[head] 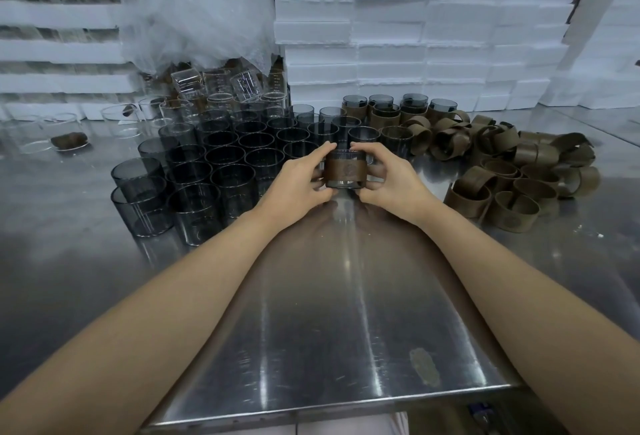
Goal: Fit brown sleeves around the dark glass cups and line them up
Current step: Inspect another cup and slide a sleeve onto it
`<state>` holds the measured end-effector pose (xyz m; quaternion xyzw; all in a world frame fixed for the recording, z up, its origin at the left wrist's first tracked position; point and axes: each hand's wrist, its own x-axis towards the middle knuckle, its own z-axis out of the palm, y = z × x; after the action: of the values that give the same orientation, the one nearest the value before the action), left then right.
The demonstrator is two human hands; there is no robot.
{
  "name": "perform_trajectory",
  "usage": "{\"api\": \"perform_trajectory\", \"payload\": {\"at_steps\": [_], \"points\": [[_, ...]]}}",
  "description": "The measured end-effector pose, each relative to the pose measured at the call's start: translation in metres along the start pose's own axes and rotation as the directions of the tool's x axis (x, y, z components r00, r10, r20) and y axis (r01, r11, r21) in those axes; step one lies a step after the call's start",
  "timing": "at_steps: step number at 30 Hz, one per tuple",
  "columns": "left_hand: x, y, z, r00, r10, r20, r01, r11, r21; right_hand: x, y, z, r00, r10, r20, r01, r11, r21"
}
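My left hand (297, 176) and right hand (390, 178) grip one dark glass cup (345, 169) — fingers curled around its brown sleeve (345, 167) — above the worktop (329, 313).

held cup (345, 182): smoky dark grey glass | its sleeve (345, 168): brown, faint round emblem | loose sleeves (512, 171): olive-brown | foam boxes (388, 19): white | tabletop (329, 313): silver-grey steel, streaked

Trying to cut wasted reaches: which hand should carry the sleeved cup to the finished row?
Probably right: the finished row stands back right, nearer the right hand; the left hand would cross over.
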<state>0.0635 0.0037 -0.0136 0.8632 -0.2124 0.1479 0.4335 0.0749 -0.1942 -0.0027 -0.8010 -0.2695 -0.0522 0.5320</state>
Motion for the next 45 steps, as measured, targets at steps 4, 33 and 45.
{"api": "perform_trajectory", "payload": {"at_steps": [4, 33, 45], "points": [[0.0, 0.001, 0.0, 1.0, -0.002, -0.004, 0.002, 1.0, -0.022, 0.0, -0.001, 0.0, 1.0, 0.01, 0.004, -0.01, 1.0, 0.02], [0.177, 0.039, 0.009, 0.995, -0.104, 0.009, 0.101, 0.986, 0.135, 0.129, -0.01, -0.099, 0.959, 0.169, -0.226, -0.193, 0.977, -0.092], [0.208, 0.007, 0.027, 0.988, -0.156, 0.021, 0.151, 0.976, 0.155, 0.16, 0.032, -0.099, 0.942, 0.234, -0.241, -0.274, 0.949, -0.153]]}}
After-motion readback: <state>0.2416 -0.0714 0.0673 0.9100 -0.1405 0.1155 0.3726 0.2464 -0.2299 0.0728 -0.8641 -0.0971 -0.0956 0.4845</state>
